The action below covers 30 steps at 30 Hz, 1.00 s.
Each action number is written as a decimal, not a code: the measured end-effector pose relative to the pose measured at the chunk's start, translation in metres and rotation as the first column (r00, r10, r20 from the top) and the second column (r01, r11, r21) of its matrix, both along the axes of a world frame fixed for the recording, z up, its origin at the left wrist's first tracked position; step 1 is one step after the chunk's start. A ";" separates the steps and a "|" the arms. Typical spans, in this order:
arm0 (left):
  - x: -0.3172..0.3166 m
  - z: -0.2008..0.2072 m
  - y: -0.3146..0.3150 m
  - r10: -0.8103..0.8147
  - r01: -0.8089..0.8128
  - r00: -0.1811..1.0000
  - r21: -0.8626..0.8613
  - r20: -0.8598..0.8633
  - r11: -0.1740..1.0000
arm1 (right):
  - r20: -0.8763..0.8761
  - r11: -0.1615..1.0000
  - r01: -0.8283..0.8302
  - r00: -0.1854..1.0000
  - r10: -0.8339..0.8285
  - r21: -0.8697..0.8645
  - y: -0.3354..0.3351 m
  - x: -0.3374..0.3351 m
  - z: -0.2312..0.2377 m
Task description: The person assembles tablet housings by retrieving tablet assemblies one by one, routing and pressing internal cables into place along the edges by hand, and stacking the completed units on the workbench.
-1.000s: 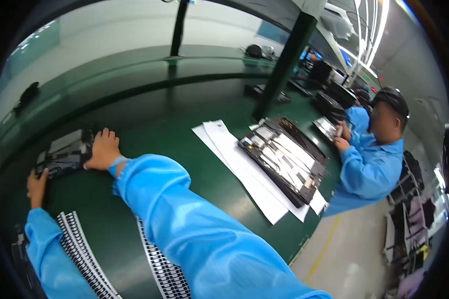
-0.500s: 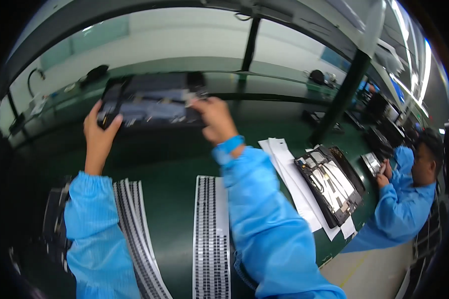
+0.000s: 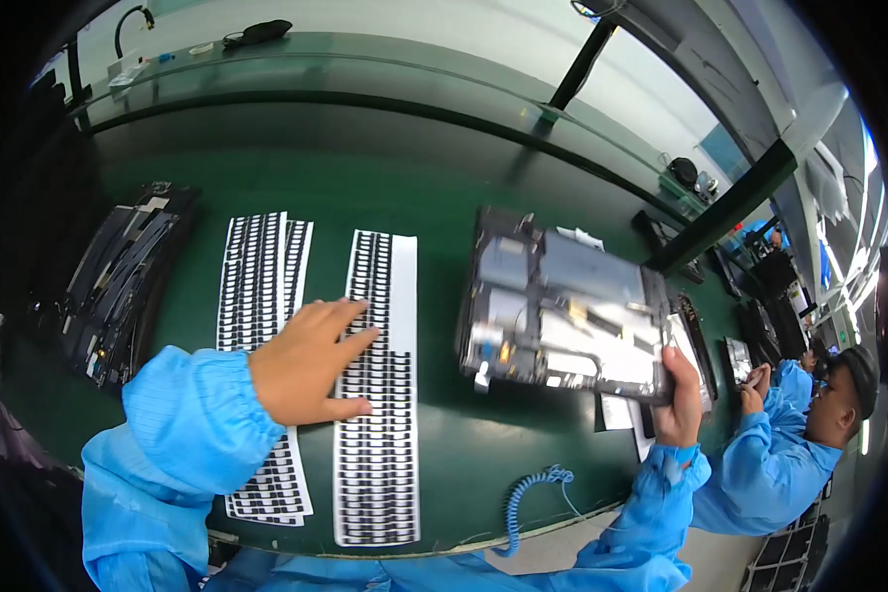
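Green desk (image 3: 444,197) carried everything. Opened device chassis (image 3: 562,311) (long axis left-right, tilted off desk) was gripped at right edge by right hand (image 3: 679,400). Left hand (image 3: 306,360) lay flat, fingers spread, on sticker sheet (image 3: 377,395).

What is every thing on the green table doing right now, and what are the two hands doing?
Left hand: open, fingers flat on a sheet.
Right hand: closed on the panel's right edge.
Opened device panel: held tilted above the table, insides showing.
Black-and-white sticker sheets: lying flat, side by side.
Blue coiled cord: hanging off the table edge.
Stack of dark panels: lying at the left.
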<state>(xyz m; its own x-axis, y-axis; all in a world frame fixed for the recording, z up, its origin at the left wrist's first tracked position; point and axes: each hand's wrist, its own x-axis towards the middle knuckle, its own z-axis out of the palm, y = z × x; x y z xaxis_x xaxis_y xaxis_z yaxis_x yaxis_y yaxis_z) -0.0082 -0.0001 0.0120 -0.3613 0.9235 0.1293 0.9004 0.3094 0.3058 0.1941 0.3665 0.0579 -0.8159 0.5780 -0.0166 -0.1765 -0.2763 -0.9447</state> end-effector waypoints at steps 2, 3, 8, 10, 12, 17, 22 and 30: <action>0.002 0.003 -0.014 -0.004 0.004 1.000 -0.016 0.021 1.000 | 0.101 0.999 0.003 0.995 -0.006 0.036 0.005 0.012 -0.022; 0.005 0.003 -0.017 0.000 0.000 0.999 -0.004 0.042 1.000 | 0.139 0.998 -0.020 0.990 0.011 0.064 -0.004 0.008 -0.025; 0.010 0.000 -0.024 0.012 -0.013 0.999 0.035 0.034 0.999 | 0.369 0.957 -0.124 0.929 0.019 0.262 -0.022 -0.030 -0.036; 0.011 0.006 -0.023 -0.011 0.010 0.999 0.036 0.035 0.999 | 0.065 -0.165 -0.139 0.919 -0.388 0.976 -0.035 -0.038 -0.027; 0.008 0.010 -0.017 -0.048 0.043 0.998 0.102 0.041 0.994 | 0.047 -0.068 -0.075 0.937 -0.347 0.995 -0.067 -0.049 -0.005; 0.000 -0.003 -0.014 -0.133 0.119 0.988 0.161 0.080 0.980 | 0.174 0.011 -0.178 0.972 0.160 0.984 -0.183 -0.092 -0.005; 0.002 -0.003 -0.010 -0.122 0.110 0.990 0.157 0.072 0.981 | 0.183 -0.112 -0.172 0.979 0.092 0.979 -0.211 -0.104 -0.025; 0.001 0.004 -0.010 -0.087 0.078 0.991 0.092 0.099 0.993 | 0.126 0.016 -0.130 0.980 0.157 0.991 -0.215 -0.113 -0.039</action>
<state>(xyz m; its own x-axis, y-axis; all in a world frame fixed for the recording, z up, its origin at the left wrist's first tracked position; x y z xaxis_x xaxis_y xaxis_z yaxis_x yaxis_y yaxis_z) -0.0067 -0.0097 0.0160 -0.3002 0.9373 0.1770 0.8839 0.2037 0.4209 0.0813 0.1512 0.0186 -0.8769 -0.1021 0.4697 -0.2817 0.9009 -0.3301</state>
